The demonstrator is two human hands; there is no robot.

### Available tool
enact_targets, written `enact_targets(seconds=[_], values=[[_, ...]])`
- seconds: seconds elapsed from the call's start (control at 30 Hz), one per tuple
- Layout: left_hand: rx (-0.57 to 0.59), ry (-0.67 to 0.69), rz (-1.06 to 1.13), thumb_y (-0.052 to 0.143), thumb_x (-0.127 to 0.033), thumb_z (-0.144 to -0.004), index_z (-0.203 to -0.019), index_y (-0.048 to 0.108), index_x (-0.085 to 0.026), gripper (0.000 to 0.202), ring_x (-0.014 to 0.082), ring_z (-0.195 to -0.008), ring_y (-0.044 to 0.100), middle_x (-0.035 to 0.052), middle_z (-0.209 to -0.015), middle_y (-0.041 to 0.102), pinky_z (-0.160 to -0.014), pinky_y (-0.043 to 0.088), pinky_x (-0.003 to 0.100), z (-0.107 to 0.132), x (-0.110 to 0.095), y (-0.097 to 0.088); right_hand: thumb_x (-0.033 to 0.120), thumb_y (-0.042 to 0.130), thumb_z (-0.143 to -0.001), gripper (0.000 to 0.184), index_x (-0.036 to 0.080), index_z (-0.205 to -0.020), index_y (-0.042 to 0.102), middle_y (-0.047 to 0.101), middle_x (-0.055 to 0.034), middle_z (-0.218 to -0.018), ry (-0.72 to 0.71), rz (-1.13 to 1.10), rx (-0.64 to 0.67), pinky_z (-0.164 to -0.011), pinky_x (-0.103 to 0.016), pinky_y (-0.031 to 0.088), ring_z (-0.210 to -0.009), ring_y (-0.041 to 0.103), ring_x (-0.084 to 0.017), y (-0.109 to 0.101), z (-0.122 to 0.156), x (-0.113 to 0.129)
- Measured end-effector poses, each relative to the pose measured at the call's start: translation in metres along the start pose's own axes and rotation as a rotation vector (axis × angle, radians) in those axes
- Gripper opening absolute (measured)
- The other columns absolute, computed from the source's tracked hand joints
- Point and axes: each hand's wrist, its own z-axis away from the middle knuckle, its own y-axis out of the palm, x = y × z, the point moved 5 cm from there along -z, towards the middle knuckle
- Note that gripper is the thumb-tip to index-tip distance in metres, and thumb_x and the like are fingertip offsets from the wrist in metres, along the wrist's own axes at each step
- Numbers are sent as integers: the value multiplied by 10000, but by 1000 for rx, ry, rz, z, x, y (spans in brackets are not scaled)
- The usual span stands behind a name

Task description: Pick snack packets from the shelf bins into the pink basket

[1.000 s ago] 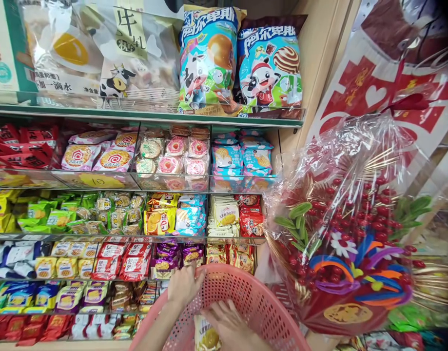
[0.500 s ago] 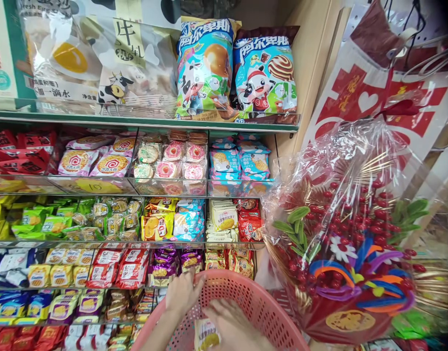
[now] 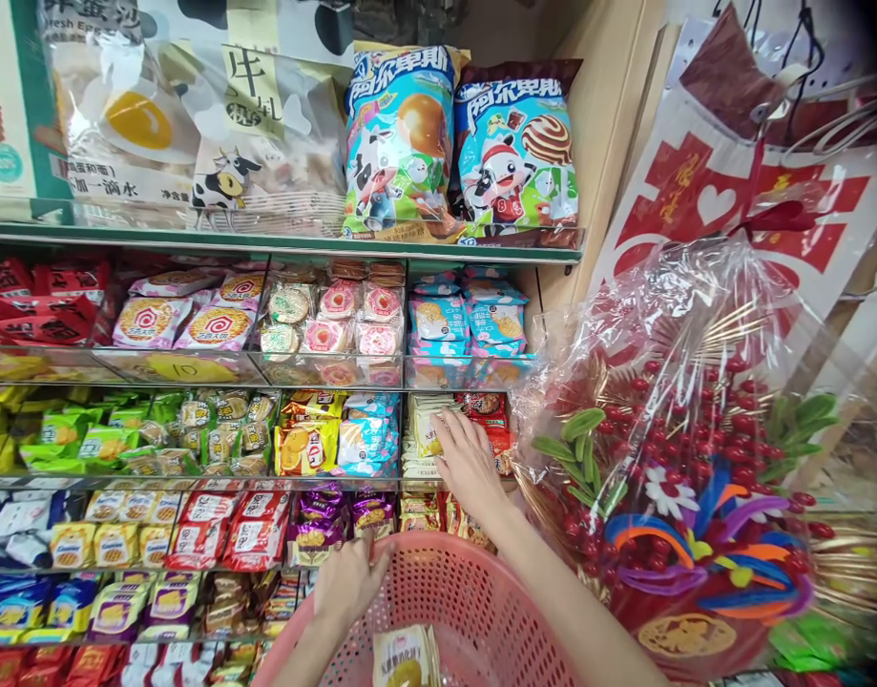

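Note:
My left hand grips the far rim of a pink plastic basket at the bottom of the view. A cream snack packet lies inside the basket. My right hand reaches up to the shelf, its fingers spread over a stack of cream snack packets next to red packets. Nothing shows in its grasp.
Shelves with clear dividers hold many small wrapped snacks in rows. Large candy bags stand on the top shelf. A cellophane-wrapped gift arrangement with red berries stands at the right, close to my right arm.
My right hand has left the basket, leaving the packet there, and risen to the cream packets on the shelf. My left hand stays on the basket rim.

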Motion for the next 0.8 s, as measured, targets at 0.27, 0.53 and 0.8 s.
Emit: enact_targets(seconds=[0.27,0.53,0.8], values=[[-5,5,-3,218,-529,-862,-1051,549,-170,523,312,-780,657,140,-802,699,-631,455,376,0,2,-2,109,469,-801,547,156,-1332,346,431,-157,-1316,-13,135,-12,-1010,-474,228,-1249,296,-266,1,-6,-7],[3,-8,-10,224,-521,-861,-1003,555,-170,502,326,-793,658,145,-817,703,-633,462,380,2,-1,-11,50,369,-841,496,164,-1324,351,410,-130,-1338,-10,209,-58,-1017,-470,205,-1246,284,-262,4,2,-4],[-14,0,2,225,-522,-860,-1023,556,-168,510,314,-793,660,147,-827,700,-650,462,380,-1,3,-7,52,384,-843,463,159,-1294,380,519,-129,-1117,-4,236,-46,-884,-416,315,-1032,419,-246,-1,2,-6]])
